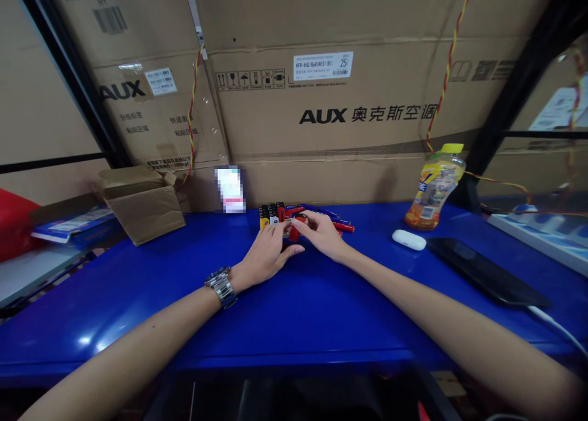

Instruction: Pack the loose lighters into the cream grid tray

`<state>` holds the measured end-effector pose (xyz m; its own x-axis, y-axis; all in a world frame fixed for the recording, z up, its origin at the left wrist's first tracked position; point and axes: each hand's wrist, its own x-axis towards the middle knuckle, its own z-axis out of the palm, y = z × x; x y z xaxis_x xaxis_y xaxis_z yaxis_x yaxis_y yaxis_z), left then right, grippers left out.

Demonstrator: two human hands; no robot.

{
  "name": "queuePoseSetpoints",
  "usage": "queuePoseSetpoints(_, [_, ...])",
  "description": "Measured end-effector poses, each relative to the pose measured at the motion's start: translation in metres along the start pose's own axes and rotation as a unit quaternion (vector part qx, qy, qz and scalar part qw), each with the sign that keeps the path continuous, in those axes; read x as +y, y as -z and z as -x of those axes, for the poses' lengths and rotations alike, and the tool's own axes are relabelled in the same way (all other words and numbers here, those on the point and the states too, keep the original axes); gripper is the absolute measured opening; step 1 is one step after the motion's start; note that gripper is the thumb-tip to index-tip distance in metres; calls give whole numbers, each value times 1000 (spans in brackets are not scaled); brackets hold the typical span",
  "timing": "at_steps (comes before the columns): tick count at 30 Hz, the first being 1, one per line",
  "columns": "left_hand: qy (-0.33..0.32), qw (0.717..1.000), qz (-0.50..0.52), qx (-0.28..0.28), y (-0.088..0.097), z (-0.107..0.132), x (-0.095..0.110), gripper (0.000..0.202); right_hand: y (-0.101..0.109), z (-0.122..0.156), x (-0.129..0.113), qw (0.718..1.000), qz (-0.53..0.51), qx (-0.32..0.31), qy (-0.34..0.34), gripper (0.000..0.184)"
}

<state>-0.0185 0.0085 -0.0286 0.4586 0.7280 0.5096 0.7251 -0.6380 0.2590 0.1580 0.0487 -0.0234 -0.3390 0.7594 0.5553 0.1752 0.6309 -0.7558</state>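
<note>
In the middle of the blue table, my right hand (324,234) is closed, thumb and fingers pinching a small red cylinder (298,227) with a black end, battery-like in shape. My left hand (264,252), with a metal watch (222,286) on its wrist, lies close beside it; its thumb sticks out and its fingers reach the front of a block of upright cylinders. That block (270,212) has dark tops in tight rows, with yellow and white bodies showing in front. Behind my right hand lie loose red cylinders (345,227) and blue ones (331,214), partly hidden.
A lit phone (230,190) leans against the large cardboard box (367,139) at the back. An open carton (144,209) stands left. On the right are a drink bottle (434,191), a white earphone case (408,239), a black cabled device (482,273) and a power strip (542,240).
</note>
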Motion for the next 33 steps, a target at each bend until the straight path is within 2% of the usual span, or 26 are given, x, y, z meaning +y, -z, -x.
queuePoseSetpoints(5, [21,993,113,20,6,-3,5,37,0,3,-12,994,-89,-60,-31,26])
queuePoseSetpoints(9, [39,990,134,26,11,-5,10,15,-1,4,-15,990,-122,-56,-34,30])
queuePoseSetpoints(12, [87,978,189,25,13,-4,12,3,-3,5,-15,987,-149,-52,-38,35])
queuePoseSetpoints(16, [150,928,341,25,10,-4,8,16,-3,7,-15,986,-149,-70,-40,31])
queuePoseSetpoints(20, [196,841,501,60,9,-7,8,23,-3,7,-9,991,-107,-58,-46,28])
queuePoseSetpoints(22, [208,812,542,68,12,-8,10,28,-3,7,-6,994,-82,-61,-49,27])
queuePoseSetpoints(26, [284,787,545,62,18,-9,12,54,-4,9,-2,994,-50,-78,-61,25])
queuePoseSetpoints(29, [329,785,521,59,18,-9,11,58,-4,10,-1,993,-43,-86,-61,25])
queuePoseSetpoints(33, [349,777,521,55,17,-8,11,56,-4,10,-1,993,-39,-92,-63,26])
